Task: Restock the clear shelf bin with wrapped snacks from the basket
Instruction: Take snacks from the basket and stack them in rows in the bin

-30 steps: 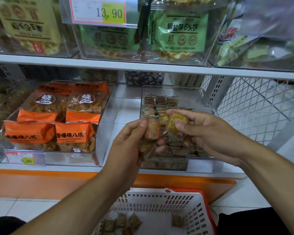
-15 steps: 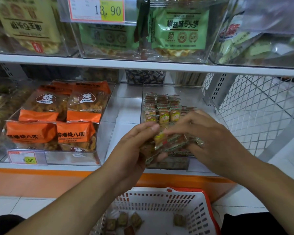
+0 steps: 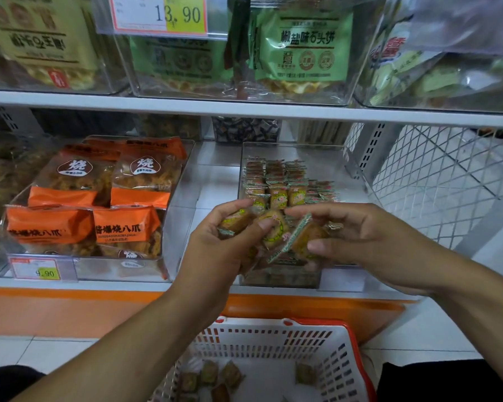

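The left hand holds a bunch of small wrapped snacks in clear green-edged wrappers, its grip clamped on them with the thumb pressed across the top one and the fingers curled beneath. The right hand pinches one single wrapped snack at the edge of that bunch, grip closed on it between thumb and fingers. Both hands hang in front of the clear plastic shelf bin on the lower white shelf; the bin already holds neat rows of the same snacks along its left side. Below, a white slotted plastic basket with a red rim sits on the tiled floor, with a few loose snacks on its bottom. To the left stands another clear bin of orange snack bags with a price tag.
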